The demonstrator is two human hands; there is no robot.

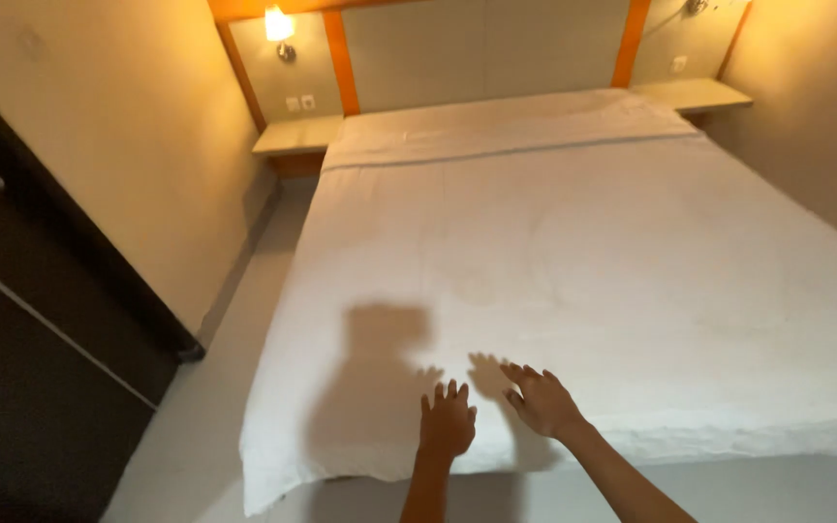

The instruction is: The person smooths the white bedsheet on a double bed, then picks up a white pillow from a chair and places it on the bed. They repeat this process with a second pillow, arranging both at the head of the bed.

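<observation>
The white cotton bedsheet (573, 261) lies spread flat over the wide mattress, mostly smooth, faint creases remaining near the foot edge. My left hand (448, 423) and right hand (542, 400) hover there, fingers spread, gripping nothing. A lit wall lamp (279, 27) glows beyond.

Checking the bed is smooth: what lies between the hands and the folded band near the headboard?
Head view: only bare white sheet between both hands and the band.
</observation>
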